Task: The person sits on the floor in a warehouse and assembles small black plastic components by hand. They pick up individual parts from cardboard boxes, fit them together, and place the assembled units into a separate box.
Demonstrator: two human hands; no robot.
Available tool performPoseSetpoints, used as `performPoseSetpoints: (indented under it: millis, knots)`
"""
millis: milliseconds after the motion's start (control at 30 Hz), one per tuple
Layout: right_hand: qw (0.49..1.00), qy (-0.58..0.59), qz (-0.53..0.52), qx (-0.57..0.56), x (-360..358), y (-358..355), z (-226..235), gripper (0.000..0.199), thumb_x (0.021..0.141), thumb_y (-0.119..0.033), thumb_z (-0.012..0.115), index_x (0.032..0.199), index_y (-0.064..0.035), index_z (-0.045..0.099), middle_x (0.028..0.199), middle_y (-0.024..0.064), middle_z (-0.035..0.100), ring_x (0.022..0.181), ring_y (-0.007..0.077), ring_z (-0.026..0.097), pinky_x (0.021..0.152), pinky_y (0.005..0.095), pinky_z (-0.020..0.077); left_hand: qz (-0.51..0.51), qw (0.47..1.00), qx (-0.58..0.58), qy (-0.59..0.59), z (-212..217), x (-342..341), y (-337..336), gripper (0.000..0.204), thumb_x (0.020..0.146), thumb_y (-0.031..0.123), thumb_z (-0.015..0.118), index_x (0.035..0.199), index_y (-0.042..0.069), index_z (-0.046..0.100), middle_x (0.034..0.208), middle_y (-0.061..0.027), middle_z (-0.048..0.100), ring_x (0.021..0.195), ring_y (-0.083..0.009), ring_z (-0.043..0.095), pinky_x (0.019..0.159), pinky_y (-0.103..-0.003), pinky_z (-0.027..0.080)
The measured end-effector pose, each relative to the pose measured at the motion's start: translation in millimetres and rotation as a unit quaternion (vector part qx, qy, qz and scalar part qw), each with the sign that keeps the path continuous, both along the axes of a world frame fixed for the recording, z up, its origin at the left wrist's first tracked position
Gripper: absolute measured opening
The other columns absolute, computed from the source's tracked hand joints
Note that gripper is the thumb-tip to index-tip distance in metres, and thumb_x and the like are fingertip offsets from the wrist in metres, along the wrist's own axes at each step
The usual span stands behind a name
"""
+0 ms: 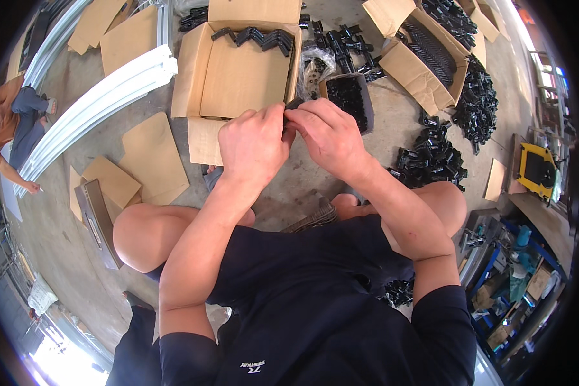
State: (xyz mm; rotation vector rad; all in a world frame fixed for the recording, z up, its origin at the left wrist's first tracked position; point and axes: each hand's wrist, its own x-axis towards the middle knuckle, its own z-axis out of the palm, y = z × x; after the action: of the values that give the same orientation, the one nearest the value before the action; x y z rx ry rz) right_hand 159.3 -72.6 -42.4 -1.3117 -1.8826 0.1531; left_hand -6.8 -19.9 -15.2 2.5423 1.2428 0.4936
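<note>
My left hand and my right hand meet in front of me, both closed on one small black plastic part. My fingers cover most of it, so its full shape is hidden. Just beyond them stands an open cardboard box with a flat cardboard sheet inside. On that sheet, a zigzag row of black parts lies along the far side. Right of the box, a small dark bin holds many tiny black pieces, next to a clear plastic bag with small pieces in it.
Heaps of black parts lie on the floor at right, by a second carton packed with black parts. Long white profiles and flattened cardboard are at left. Another person sits at the far left. A cluttered shelf stands at lower right.
</note>
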Motion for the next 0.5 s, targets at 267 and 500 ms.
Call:
performPoseSetpoints:
  millis: [267, 500]
  knots:
    - [0.998, 0.027, -0.047, -0.037, 0, 0, 14, 0.042, 0.073, -0.005, 0.079, 0.114, -0.0061, 0.071, 0.095, 0.0075, 0.064, 0.089, 0.0274, 0.065, 0.071, 0.0371, 0.0567, 0.013, 1.000, -0.007, 0.022, 2, -1, 3, 0.033, 0.071, 0.022, 0.085, 0.101, 0.014, 0.072, 0.073, -0.0066, 0.071, 0.069, -0.0265, 0.070, 0.060, -0.041, 0.056]
    - [0.997, 0.041, -0.032, -0.051, 14, 2, 16, 0.047, 0.079, -0.006, 0.080, 0.124, -0.0113, 0.069, 0.098, 0.0090, 0.064, 0.091, 0.0288, 0.065, 0.075, 0.0349, 0.0561, 0.016, 1.000, -0.003, -0.009, 5, 1, 0, 0.032, 0.074, 0.026, 0.086, 0.101, 0.013, 0.074, 0.072, -0.0069, 0.071, 0.068, -0.0271, 0.070, 0.060, -0.041, 0.055]
